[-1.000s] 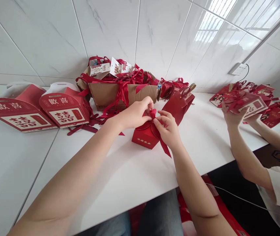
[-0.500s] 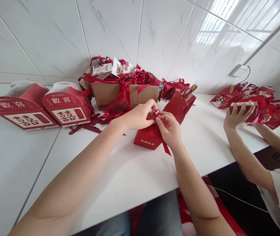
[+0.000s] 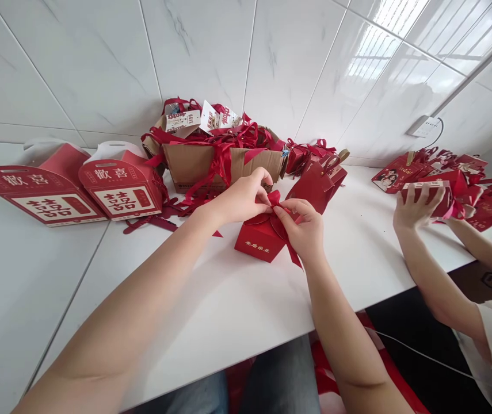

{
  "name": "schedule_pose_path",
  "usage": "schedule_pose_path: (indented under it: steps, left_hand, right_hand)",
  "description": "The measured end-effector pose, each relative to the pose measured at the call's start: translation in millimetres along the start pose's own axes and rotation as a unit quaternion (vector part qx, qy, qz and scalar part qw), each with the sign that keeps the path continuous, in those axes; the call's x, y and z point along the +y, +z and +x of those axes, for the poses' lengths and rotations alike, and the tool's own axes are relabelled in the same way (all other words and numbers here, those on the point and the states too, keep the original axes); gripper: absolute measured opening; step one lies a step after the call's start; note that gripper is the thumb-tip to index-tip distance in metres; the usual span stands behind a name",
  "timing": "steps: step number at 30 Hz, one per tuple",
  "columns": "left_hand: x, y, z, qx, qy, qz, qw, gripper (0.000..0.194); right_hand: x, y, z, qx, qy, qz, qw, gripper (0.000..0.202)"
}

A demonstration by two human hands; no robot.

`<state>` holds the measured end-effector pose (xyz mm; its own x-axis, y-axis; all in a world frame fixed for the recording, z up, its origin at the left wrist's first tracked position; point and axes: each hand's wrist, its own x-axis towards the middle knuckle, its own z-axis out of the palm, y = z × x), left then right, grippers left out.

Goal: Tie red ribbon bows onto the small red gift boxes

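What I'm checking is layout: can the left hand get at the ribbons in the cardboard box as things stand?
Probably yes: the cardboard box stands just beyond the left hand, ribbons spilling over its front, and the way looks free. That hand is at the ribbon loop on the small red box, though.

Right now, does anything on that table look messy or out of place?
A little untidy: the cardboard box is crammed, with red ribbons spilling over its front, and loose red strips lie jumbled on the table near its left end. The small red box in front shows no obvious damage.
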<state>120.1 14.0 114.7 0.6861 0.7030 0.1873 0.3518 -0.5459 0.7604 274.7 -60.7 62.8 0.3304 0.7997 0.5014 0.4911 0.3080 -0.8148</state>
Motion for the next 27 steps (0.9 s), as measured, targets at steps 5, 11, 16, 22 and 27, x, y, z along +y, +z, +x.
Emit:
schedule_pose_path:
  steps: [5, 11, 16, 22, 27]
  left_hand:
    - [1.5, 0.3, -0.8, -0.016, 0.002, -0.010, 1.000, 0.031]
    - [-1.4, 0.9, 0.2, -0.007, 0.032, 0.011, 0.999, 0.028]
    - [-2.5, 1.1, 0.6, -0.003, 0.049, 0.027, 0.998, 0.028]
    - [-1.1, 3.6, 0.4, -0.002, 0.062, 0.035, 0.997, 0.028]
    - [1.4, 3.5, -0.8, 0.044, 0.039, 0.089, 0.994, 0.017]
  right_hand:
    - [-0.7, -0.6, 0.0, -0.025, 0.011, 0.017, 0.999, 0.012]
    - [-0.3, -0.1, 0.7, -0.031, -0.005, -0.029, 0.999, 0.014]
    - [3.2, 0.0, 2.6, -0.051, -0.016, -0.053, 0.997, 0.018]
    - [5.8, -1.1, 4.0, -0.094, 0.072, 0.057, 0.991, 0.031]
    - [6.8, 0.1, 4.4, -0.102, 0.125, 0.163, 0.973, 0.031]
